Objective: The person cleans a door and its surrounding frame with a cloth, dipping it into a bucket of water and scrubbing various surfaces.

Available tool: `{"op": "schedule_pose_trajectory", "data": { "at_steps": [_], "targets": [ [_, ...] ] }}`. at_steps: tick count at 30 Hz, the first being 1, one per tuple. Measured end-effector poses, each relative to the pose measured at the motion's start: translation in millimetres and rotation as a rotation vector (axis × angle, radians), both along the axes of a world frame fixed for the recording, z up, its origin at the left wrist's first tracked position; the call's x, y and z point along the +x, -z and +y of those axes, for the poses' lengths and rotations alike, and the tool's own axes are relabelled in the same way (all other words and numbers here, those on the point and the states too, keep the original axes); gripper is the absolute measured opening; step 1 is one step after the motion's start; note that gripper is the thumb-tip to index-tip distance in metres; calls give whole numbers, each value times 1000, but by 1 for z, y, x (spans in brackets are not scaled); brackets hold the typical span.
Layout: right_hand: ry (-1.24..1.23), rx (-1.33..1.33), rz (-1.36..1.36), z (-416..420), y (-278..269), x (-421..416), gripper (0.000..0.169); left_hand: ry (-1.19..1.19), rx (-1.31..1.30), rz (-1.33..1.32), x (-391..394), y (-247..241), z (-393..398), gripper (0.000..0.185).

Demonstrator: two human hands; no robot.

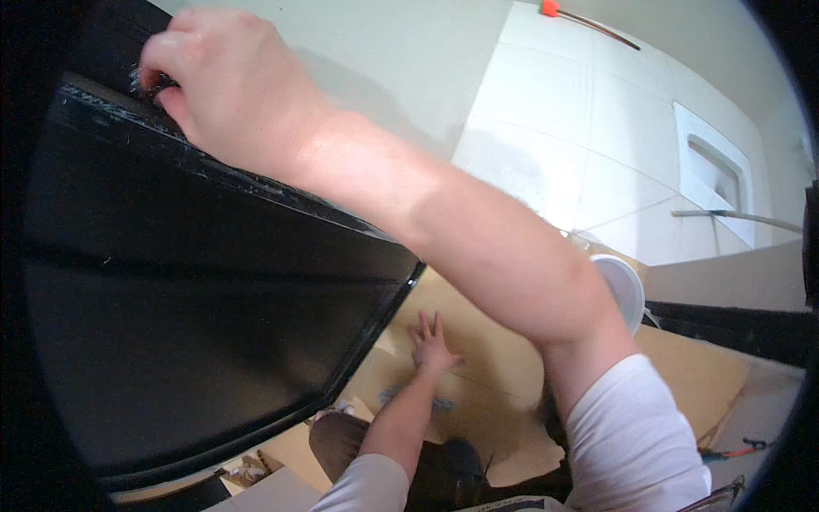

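My right hand [224, 77] reaches far to the upper left, fingers curled at the upper edge of a large black panel [211, 345]. A small dark, fibrous wad [135, 80] pokes out of its grip, mostly hidden by the fingers; its exact kind is unclear. Whitish residue streaks the panel's edge beneath the hand. My left hand [432, 352] is lower down, right of the panel, with its fingers spread over tan floor covering [499, 390]. It holds nothing.
A pale wall [397, 45] rises behind the panel, beside white wall boards [544, 96]. A copper pipe [601, 29] with an orange end and a white recessed fixture [716, 169] sit there. Partly behind my right arm stands a white bucket [630, 291]. My knee [339, 435] is near the panel's lower corner.
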State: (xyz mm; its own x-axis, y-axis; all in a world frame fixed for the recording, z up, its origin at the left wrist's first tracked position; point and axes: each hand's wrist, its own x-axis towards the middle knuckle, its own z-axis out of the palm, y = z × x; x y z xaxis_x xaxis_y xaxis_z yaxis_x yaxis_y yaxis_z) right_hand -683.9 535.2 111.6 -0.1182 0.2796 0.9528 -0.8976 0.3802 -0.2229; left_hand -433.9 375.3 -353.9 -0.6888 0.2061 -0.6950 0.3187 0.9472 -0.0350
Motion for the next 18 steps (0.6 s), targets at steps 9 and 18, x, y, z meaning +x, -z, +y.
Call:
{"op": "schedule_pose_trajectory", "data": {
  "at_steps": [9,18],
  "targets": [
    [-38,-5,-205,-18,152,6,25,-84,27,48,23,-7,-51,151],
    [-29,-49,-190,-11,157,13,11,-147,3,-10,16,-11,-38,150]
  ]
}}
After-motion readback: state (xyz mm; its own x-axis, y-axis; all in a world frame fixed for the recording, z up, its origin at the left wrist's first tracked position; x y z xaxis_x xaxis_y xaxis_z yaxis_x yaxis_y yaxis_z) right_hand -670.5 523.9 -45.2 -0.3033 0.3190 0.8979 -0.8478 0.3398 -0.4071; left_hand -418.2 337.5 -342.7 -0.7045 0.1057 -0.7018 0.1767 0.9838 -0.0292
